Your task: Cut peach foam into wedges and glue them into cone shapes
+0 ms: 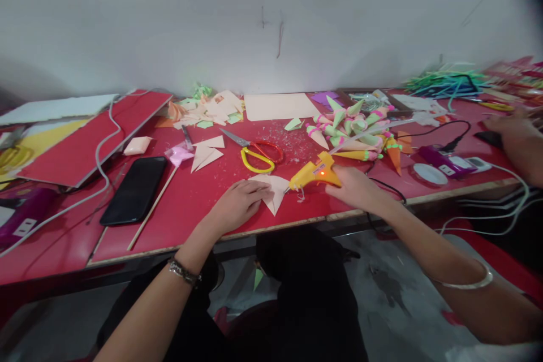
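My right hand (352, 185) is wrapped round a yellow glue gun (311, 172) with a small orange light on its side. The gun's nozzle points left and meets the right edge of a cream paper piece (275, 189), cut in a fan shape with a point toward me. My left hand (240, 203) lies on the left part of that paper, fingers stretched out and flat. Just beyond the paper are scissors (258, 158) with one yellow and one red handle, blades apart. Thin strands of glue hang under the nozzle.
A pile of small paper cones (356, 127) stands behind the glue gun. At left lie a black phone (134, 191), a wooden stick (153, 209) with a pink top, and a red board (97, 141). Another person's hand (520, 133) is at far right, near a purple power strip (445, 163).
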{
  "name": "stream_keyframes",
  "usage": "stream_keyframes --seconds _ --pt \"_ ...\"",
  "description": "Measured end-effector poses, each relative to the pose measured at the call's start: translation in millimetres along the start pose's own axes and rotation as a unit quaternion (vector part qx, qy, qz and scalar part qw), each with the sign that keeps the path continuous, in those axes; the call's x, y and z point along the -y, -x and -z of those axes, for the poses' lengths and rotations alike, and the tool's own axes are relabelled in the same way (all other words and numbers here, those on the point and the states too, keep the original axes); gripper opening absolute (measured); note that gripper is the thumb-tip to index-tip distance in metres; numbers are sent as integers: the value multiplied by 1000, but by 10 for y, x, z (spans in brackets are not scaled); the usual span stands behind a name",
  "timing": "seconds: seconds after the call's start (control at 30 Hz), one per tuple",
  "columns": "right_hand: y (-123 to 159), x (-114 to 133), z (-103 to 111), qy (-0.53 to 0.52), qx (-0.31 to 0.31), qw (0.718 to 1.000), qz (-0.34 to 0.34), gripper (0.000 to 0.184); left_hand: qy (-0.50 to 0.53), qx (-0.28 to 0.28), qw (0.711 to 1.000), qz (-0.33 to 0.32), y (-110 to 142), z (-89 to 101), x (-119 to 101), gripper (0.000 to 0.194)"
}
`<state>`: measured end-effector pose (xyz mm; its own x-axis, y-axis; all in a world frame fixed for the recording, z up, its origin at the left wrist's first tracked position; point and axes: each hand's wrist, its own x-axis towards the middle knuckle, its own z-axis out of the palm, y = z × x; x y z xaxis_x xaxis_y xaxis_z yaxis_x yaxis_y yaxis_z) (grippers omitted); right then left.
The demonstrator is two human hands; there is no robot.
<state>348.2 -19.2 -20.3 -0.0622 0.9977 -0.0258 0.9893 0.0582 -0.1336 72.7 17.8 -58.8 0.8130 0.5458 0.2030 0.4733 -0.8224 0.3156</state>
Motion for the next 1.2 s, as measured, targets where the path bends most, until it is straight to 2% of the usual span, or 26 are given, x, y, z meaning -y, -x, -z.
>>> stream_keyframes --seconds 0.3,0.9,1.1,1.2 --pt "9 16 14 -12 7 1000 3 19 5 1 1000 8 0 12 -15 34" --pt "-79 -138 -8 21 -53 998 -26 21 7 -5 1000 2 1 10 -11 37" --pt "-142 -196 -20 -25 -135 989 -63 35 19 -13 1000 -6 -3 -9 8 35" --pt "-235 -223 -82 -73 -168 981 -59 34 23 -48 998 41 -14 -17 6 30"
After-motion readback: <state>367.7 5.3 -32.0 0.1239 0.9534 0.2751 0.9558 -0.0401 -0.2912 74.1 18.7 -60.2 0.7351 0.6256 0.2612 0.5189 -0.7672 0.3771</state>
